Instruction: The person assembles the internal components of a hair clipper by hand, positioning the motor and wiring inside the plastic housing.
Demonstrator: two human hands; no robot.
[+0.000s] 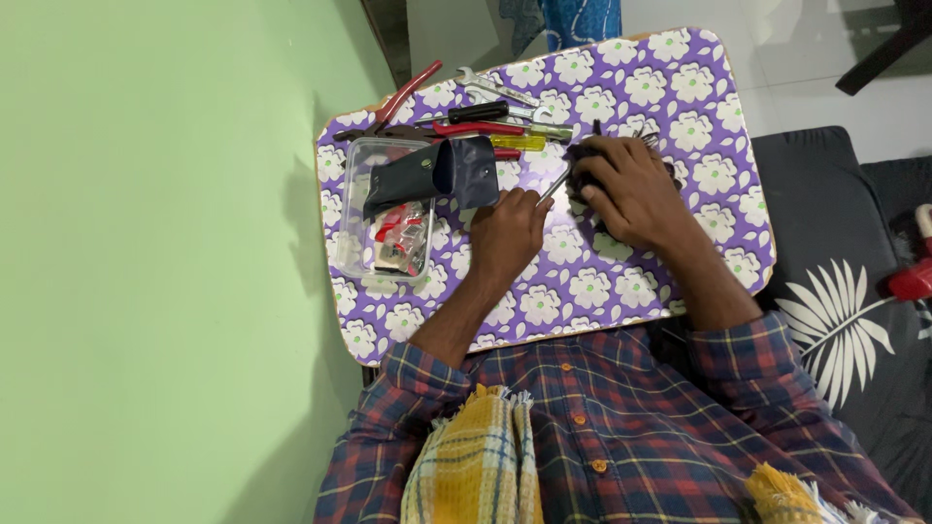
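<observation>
A clear plastic box [374,218] sits beside a dark pouch [437,175]; pliers [403,95], wrenches [500,89] (silver) and screwdrivers [485,121] lie beyond.

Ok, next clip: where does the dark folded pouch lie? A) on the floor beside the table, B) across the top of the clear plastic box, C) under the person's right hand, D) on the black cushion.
B: the dark pouch rests across the clear plastic box at the table's left, apart from both hands.
</observation>
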